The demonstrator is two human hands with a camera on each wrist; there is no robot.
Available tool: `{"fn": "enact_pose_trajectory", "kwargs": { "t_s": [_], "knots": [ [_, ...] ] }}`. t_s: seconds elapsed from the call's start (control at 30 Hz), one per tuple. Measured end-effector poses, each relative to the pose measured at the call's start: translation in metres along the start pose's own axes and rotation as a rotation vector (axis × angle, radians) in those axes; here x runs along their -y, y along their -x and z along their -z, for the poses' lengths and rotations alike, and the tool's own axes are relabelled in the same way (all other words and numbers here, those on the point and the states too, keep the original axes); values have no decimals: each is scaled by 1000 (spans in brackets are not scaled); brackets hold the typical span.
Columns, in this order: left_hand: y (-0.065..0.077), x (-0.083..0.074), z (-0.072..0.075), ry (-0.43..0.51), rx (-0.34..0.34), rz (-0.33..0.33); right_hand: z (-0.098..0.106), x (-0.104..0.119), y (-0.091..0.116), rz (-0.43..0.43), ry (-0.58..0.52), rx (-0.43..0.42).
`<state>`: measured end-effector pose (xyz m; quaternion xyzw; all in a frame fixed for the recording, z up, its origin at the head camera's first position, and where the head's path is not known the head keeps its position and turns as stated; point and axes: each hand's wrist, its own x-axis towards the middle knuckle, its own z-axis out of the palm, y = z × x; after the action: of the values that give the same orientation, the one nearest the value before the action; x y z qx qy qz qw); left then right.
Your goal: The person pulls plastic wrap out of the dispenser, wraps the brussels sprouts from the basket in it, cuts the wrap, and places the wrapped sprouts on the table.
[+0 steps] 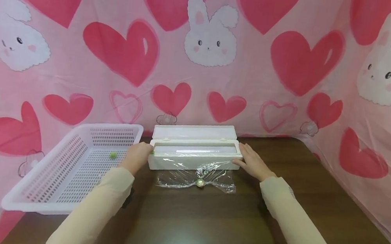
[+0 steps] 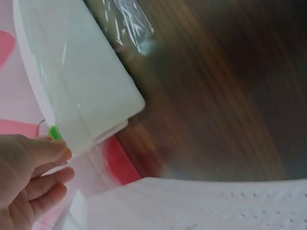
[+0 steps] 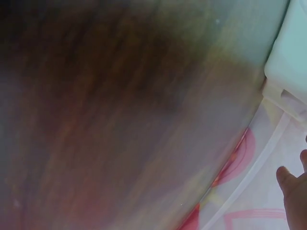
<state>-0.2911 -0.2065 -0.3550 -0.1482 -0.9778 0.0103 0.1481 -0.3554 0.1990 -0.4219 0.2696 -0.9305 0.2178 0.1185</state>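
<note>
A white cling film dispenser [image 1: 195,163] stands on the table with its lid [image 1: 196,132] raised at the back. Clear cling film [image 1: 176,178] comes over its front and lies on the table, gathered around a small shiny round thing [image 1: 200,183]. At the dispenser's left end, my left hand [image 1: 137,156] pinches a small green slider [image 2: 55,132] between thumb and fingers. My right hand [image 1: 253,161] rests against the right end, fingers extended along the side and thumb at the front edge. Only part of the right hand shows in the right wrist view.
A white plastic basket [image 1: 45,154] with slotted walls stands at the left, close beside my left forearm. A small green ball-like thing [image 1: 113,155] lies inside it. Behind the brown table [image 1: 178,230] hangs a pink cloth [image 1: 249,80] with hearts and rabbits.
</note>
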Motion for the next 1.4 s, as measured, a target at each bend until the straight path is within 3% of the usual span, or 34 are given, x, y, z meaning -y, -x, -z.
{"fn": "enact_pose_trajectory", "kwargs": {
  "t_s": [0.17, 0.3, 0.4, 0.6, 0.8, 1.07, 1.4],
  "knots": [
    [2, -8, -4, -56, -90, -11, 4, 0, 3, 22, -38, -16],
    [4, -16, -9, -30, -216, -66, 7, 5, 3, 99, -35, -125],
    [4, -22, -11, -16, -271, -106, 10, 12, 0, 159, -40, -201],
    [4, -27, -13, -38, -270, -100, 11, 25, -6, 248, -33, -267],
    [3, -29, -14, -65, -243, -85, 9, 34, -9, 185, 49, -211],
    [3, -30, -17, -78, -276, -81, 10, 37, -8, 145, 80, -171],
    [10, -35, -12, 88, -268, 1, 12, 38, -5, 195, 57, -206]
  ]
}}
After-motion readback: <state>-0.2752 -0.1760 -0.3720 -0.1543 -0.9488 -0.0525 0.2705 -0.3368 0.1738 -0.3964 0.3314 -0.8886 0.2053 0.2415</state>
